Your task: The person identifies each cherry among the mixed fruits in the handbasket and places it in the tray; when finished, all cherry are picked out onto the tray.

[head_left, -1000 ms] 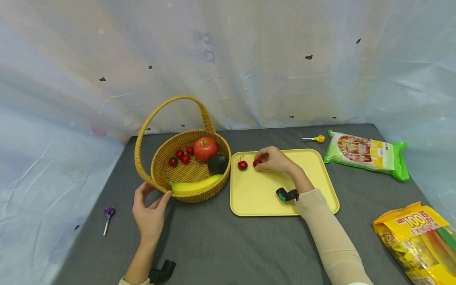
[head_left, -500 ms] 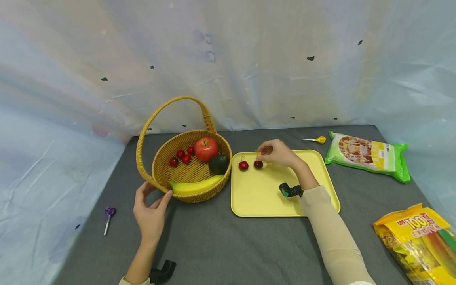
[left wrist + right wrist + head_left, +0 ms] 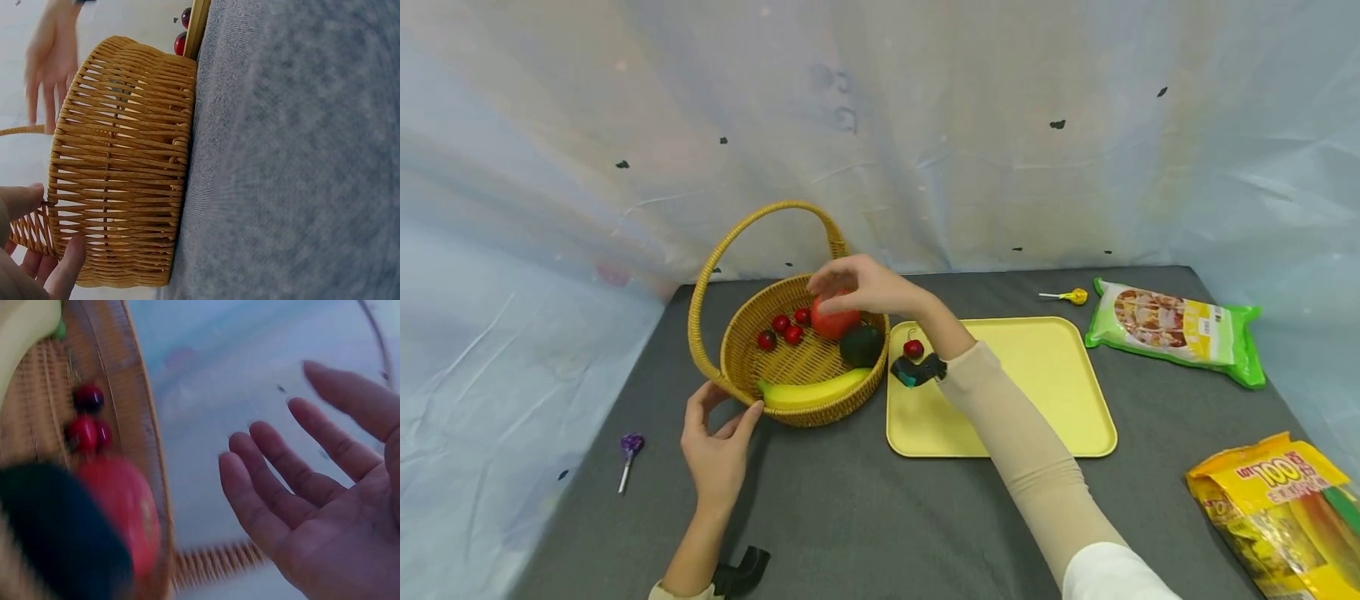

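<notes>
A yellow wicker basket [image 3: 808, 418] with a tall handle stands at the left. My left hand [image 3: 718, 446] pinches its rim near the handle's base. Inside lie a banana [image 3: 812, 392], a red apple [image 3: 837, 325], a dark green avocado [image 3: 861, 346] and several cherries [image 3: 782, 323]. Over the basket's back right side is my right hand [image 3: 876, 287], partly covering the apple in the head view. The right wrist view shows its fingers [image 3: 275, 450] spread and holding nothing. One cherry [image 3: 913, 348] shows on the yellow tray [image 3: 1045, 383]; the left wrist view also shows a darker cherry [image 3: 186, 17].
A purple lollipop [image 3: 631, 446] lies left of the basket. Behind the tray is a yellow lollipop [image 3: 1077, 296]. At the right are a green snack bag [image 3: 1172, 329] and a yellow snack bag [image 3: 1277, 508]. Plastic sheeting [image 3: 940, 142] hangs behind the table.
My right hand has let go of the darker cherry on the tray and moved left, over the basket. My left hand stays on the rim.
</notes>
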A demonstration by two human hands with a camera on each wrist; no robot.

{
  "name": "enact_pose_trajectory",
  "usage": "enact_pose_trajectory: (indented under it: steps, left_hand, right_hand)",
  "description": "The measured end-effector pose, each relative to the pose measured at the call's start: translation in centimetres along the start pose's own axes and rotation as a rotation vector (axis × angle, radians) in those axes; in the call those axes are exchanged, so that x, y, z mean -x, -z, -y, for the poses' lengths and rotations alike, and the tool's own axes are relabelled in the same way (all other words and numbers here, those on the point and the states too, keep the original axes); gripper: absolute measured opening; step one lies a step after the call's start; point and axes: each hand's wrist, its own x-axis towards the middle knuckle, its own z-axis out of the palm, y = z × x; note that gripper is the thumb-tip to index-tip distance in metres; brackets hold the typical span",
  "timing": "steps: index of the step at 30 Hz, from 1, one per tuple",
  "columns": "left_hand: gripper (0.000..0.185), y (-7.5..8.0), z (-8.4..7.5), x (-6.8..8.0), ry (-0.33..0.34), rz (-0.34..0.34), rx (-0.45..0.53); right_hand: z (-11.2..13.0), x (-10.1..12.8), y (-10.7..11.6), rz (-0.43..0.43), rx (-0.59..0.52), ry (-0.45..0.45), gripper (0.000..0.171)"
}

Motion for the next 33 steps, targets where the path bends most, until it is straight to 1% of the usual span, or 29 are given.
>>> enact_pose_trajectory:
  steps: [2, 5, 7, 9, 11, 14, 20, 23, 28, 33]
  left_hand:
    - [0.058, 0.0, 0.1, 0.1, -0.004, 0.002, 0.003]
    - [0.057, -0.2, -0.7, 0.2, -0.013, 0.014, 0.014]
    - [0.055, -0.5, -1.2, 0.3, -0.016, 0.018, 0.019]
    - [0.054, -0.8, -1.5, 0.3, -0.018, 0.025, 0.025]
    - [0.054, -0.9, -1.7, 0.3, -0.013, 0.033, 0.019]
    - [0.053, -1.1, -1.9, 0.2, -0.006, 0.044, 0.015]
    - [0.055, -1.3, -1.9, 0.2, -0.010, 0.054, -0.004]
    - [0.055, -1.4, -1.9, 0.2, -0.016, 0.054, -0.006]
    - [0.054, -1.4, -2.0, 0.2, -0.024, 0.050, -0.009]
    - [0.054, -1.4, -2.1, 0.3, -0.031, 0.045, -0.017]
  right_hand:
    - [0.1, -2.2, -1.3, 0.061, -0.012, -0.010, 0.040]
    - [-0.7, -4.8, -3.1, 0.126, -0.031, -0.053, 0.043]
    - [-1.6, -5.9, -4.2, 0.147, -0.055, -0.095, 0.046]
    - [-2.6, -6.5, -4.9, 0.152, -0.078, -0.152, 0.048]
    - [-3.6, -6.7, -5.6, 0.158, -0.085, -0.204, 0.051]
    - [-4.8, -6.8, -6.4, 0.186, -0.074, -0.242, 0.053]
    - [-5.5, -6.7, -6.9, 0.200, -0.069, -0.272, 0.052]
    - [-5.5, -6.6, -6.9, 0.215, -0.080, -0.278, 0.051]
    - [-5.7, -6.6, -6.8, 0.261, -0.079, -0.258, 0.049]
    - [-5.9, -6.6, -6.9, 0.265, -0.083, -0.250, 0.049]
